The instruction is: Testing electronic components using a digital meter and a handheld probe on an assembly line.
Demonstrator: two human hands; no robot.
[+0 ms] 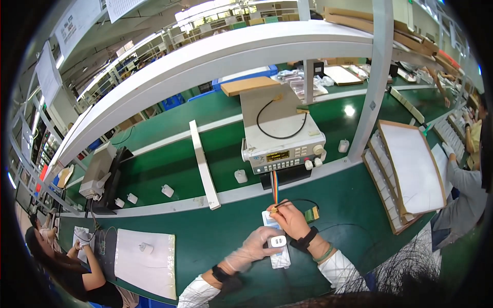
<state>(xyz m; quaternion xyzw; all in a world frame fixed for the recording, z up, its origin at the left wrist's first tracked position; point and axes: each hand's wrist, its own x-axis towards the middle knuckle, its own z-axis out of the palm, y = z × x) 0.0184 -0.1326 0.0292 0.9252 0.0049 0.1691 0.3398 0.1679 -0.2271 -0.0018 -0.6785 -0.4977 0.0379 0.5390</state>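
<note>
My left hand (250, 251), in a thin clear glove, grips a small white plug adapter (278, 240) over a white rectangular fixture block (279, 256) on the green bench. My right hand (290, 218), bare with a black wrist strap, pinches a small connector (274, 209) at the end of a rainbow ribbon cable (275, 187). The cable runs up to a grey test instrument (283, 149) with a lit display. A small green circuit board (311, 214) lies just right of my right hand.
Several white adapters (167, 190) stand along the green conveyor. A white divider bar (204, 169) crosses it. Stacked flat trays (408, 172) lie at right beside a gloved co-worker (465, 185). Another person (77, 267) works at lower left by a white pad (145, 262).
</note>
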